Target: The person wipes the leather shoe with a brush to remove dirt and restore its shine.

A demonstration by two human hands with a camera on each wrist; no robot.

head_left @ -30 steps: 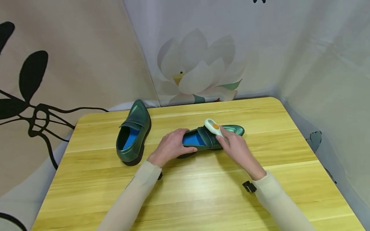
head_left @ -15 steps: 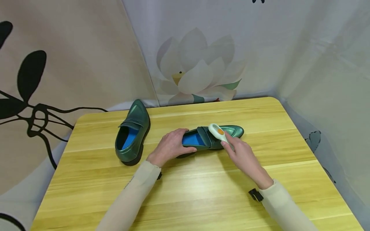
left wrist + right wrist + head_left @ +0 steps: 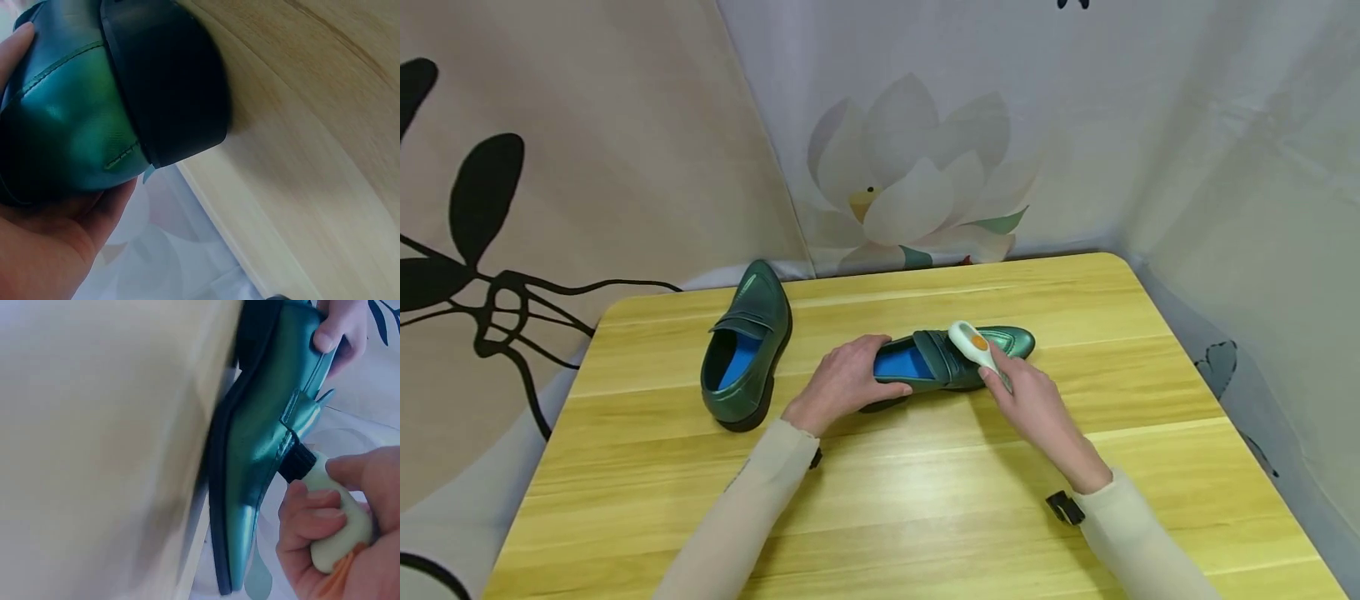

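A dark green loafer with a blue insole lies on the table, toe to the right. My left hand grips it round the heel, thumb on the near side and fingers on the far side; the left wrist view shows the heel against the palm. My right hand holds a small white brush with an orange patch. In the right wrist view its short dark bristles touch the top of the loafer, just in front of the strap.
A second green loafer stands to the left, its toe pointing to the table's back edge. The light wooden table meets a printed fabric curtain behind it. Black bands sit on both wrists.
My right hand and the brush have shifted a little to the right and nearer, along the loafer towards its toe. The left hand and both loafers have stayed in place.
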